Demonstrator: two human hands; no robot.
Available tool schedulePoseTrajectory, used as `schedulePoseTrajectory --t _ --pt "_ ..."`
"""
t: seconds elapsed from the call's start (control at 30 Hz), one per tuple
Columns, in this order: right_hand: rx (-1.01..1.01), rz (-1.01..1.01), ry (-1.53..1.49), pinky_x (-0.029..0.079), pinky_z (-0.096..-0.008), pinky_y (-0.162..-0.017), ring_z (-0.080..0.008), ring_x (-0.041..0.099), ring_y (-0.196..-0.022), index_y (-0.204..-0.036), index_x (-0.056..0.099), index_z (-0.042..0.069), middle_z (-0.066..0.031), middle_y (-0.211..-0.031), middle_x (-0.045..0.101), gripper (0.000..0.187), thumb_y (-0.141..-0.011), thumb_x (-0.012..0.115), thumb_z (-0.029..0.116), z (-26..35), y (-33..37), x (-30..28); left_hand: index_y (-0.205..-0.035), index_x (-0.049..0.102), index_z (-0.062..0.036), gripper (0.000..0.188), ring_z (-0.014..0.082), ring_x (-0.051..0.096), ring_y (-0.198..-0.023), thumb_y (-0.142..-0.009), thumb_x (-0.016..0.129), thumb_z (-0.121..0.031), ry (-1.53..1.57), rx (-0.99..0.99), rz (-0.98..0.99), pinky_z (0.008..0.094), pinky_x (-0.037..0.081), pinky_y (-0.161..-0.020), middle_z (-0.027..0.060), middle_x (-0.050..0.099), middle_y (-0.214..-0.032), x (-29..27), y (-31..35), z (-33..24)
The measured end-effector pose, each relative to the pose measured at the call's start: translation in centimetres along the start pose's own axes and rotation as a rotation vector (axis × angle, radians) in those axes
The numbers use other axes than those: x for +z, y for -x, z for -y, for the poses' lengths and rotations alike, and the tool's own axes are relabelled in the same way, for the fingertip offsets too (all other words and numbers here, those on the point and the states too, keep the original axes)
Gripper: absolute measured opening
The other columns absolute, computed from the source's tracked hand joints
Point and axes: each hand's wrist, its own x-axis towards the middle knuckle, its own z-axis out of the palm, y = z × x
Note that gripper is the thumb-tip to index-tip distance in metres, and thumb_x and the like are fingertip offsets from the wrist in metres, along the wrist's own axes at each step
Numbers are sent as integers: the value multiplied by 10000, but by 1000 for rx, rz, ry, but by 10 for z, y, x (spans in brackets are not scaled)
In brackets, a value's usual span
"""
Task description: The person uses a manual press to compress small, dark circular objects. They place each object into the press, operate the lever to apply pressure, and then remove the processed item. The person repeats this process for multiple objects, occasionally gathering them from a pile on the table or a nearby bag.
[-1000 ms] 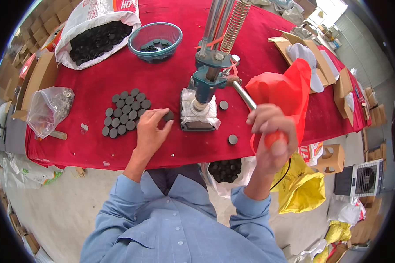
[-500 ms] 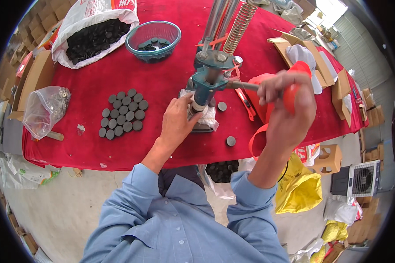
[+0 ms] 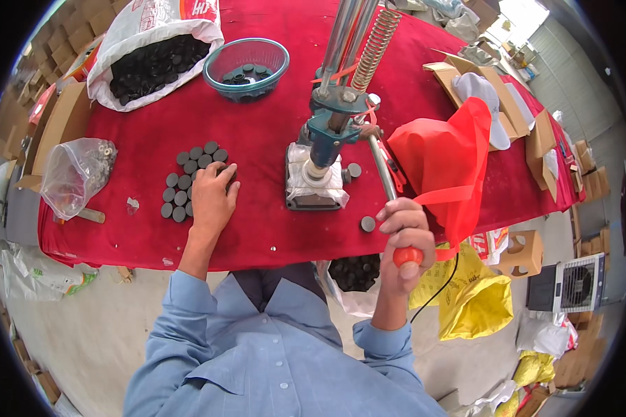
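My left hand [image 3: 214,196] rests over the right side of a cluster of round black discs [image 3: 179,196] on the red cloth. Its fingers are apart and touch the discs; those beneath it are hidden. With my right hand [image 3: 405,236] I grip the red-knobbed press lever [image 3: 382,170], which slants toward me. The green hand press [image 3: 325,128] stands at the table's middle, its ram down over a white-wrapped base [image 3: 302,187]. One loose black disc [image 3: 355,169] lies right of the base, another [image 3: 368,224] nearer the front edge.
Behind the discs are a teal plastic basket [image 3: 212,78] with dark caps and a white sack [image 3: 101,90] of black pieces. A clear bag [image 3: 66,184] of small rings sits at left. Right of the press are a red bag [image 3: 442,153], a grey cap [image 3: 476,90] and open cartons [image 3: 508,104].
My left hand has left the press base and moved left to the discs. My right hand has brought the lever down and nearer to me.
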Motion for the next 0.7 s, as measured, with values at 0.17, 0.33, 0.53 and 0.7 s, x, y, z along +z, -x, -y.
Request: schedulePoseTrajectory --t 0.17,0.33,0.53,0.7 --pt "53 24 -41 548 -448 -830 -310 640 -889 -942 605 4 -143 -854 638 554 -1015 611 553 13 -50 3 -1243 726 -83 444 282 642 -1007 -820 839 -158 -9 7 -70 445 509 -895 69 734 -1058 6 1 -7" --pt "270 7 -14 547 -369 -705 -201 636 -744 -927 627 -18 -101 -798 626 503 -1018 551 471 18 -129 8 -1313 642 -52 612 262 690 -867 -760 892 -135 362 11 -14 419 551 -799 86 748 -1026 11 -12 -75" --pt "369 -41 36 511 -332 -643 -172 619 -690 -886 632 -15 -75 -715 601 459 -1002 515 413 21 -157 20 -1328 579 -31 679 298 699 -838 -740 909 -119 482 46 3 433 560 -771 115 735 -975 42 -35 -120" --pt "220 -12 -44 520 -363 -701 -213 626 -740 -905 625 -7 -104 -779 619 450 -1010 547 424 16 -120 10 -1328 582 -25 676 312 698 -924 -745 907 -130 477 61 -53 425 568 -795 140 722 -1054 46 -36 -122"
